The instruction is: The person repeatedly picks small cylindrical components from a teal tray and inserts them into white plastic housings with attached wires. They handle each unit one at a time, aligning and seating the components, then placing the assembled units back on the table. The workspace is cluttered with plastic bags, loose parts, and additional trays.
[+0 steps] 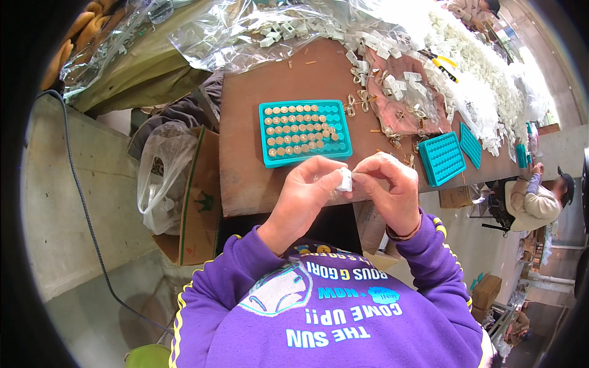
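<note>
My left hand [302, 197] is closed, pinching a small white plastic housing [345, 179] between thumb and fingertips just past the table's front edge. Close beside it, my right hand [391, 187] is closed too, its thumb and forefinger pressed together against the right side of the housing. Whatever those right fingertips hold is too small to make out. Beyond my hands lies a teal tray [264, 132] with rows of round, gold-coloured discs [293, 129] in its pockets. A few discs sit loose on top at its right side.
Right of my hands stand stacked teal trays [443, 158]. A reddish cloth [408, 116] bears white housings and wire pieces; yellow-handled pliers [443, 66] lie beyond, by a heap of white parts [475, 80]. A cardboard box [202, 202] with a plastic bag stands left. Another person [538, 199] sits far right.
</note>
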The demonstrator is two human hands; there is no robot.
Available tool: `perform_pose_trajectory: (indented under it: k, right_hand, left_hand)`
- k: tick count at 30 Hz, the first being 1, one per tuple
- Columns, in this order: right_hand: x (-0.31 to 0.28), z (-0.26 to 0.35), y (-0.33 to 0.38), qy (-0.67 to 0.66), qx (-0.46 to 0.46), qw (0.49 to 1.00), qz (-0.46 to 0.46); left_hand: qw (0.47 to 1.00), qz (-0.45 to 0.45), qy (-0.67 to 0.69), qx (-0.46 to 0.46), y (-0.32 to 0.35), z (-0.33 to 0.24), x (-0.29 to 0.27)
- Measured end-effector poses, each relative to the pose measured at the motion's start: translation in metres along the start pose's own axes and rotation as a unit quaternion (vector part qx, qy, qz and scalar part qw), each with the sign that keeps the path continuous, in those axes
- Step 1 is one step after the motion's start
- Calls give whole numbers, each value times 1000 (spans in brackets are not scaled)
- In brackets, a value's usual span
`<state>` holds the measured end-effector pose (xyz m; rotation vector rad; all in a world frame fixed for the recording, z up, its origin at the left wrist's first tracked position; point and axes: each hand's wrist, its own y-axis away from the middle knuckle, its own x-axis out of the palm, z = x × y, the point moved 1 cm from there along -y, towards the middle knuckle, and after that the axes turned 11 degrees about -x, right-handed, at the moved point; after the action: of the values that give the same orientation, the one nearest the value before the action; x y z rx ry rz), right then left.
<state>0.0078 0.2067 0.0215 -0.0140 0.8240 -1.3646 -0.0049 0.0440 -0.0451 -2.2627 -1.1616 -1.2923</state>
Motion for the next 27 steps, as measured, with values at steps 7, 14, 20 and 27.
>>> perform_pose_trajectory:
  k: [7,14,20,27]
  right_hand:
    - [6,7,-3,65,-70,995,16]
    - [5,5,3,0,-6,1000,-6]
    - [0,8,0,74,-68,994,34]
    - [5,14,-4,112,-114,986,46]
  left_hand:
    - [1000,-2,3,-6,-1,1,0]
    - [1000,-4,11,-20,1,-1,1]
    - [999,-8,14,-28,1,0,1]
    - [999,12,5,-33,0,-1,-2]
